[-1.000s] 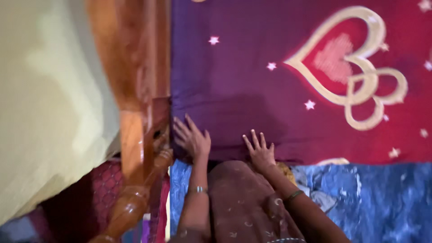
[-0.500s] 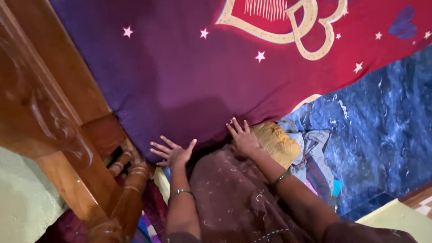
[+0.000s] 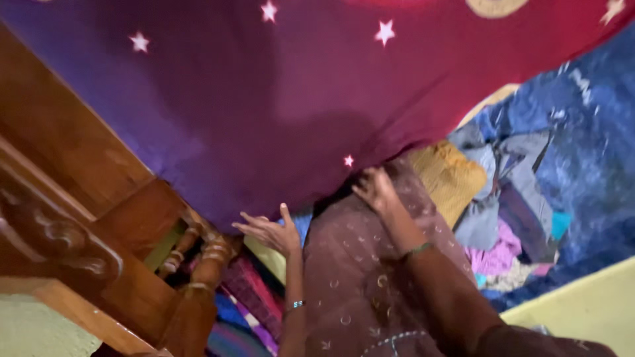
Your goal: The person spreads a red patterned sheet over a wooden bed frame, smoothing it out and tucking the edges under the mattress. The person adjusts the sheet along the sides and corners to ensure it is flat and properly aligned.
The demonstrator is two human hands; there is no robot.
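A purple-to-red bedsheet [image 3: 278, 99] with small white stars covers the bed ahead of me. My left hand [image 3: 271, 231] reaches to its near edge with fingers spread, beside the carved wooden bedpost [image 3: 205, 254]. My right hand [image 3: 374, 188] is at the sheet's edge further right, and its fingers curl into the cloth under a white star. Both wrists wear thin bangles. My brown patterned garment [image 3: 357, 291] lies between my arms.
A carved wooden bed frame [image 3: 59, 198] fills the left side. A yellow cushion [image 3: 450, 175] pokes out under the sheet at right, next to a heap of mixed clothes [image 3: 509, 231] on blue patterned cloth [image 3: 582, 152]. Striped cloth [image 3: 248, 297] sits below the bedpost.
The view has swung and closed in on the sheet's near edge. My right hand went from flat and spread to curled on the edge. My left hand stays spread near the bedpost.
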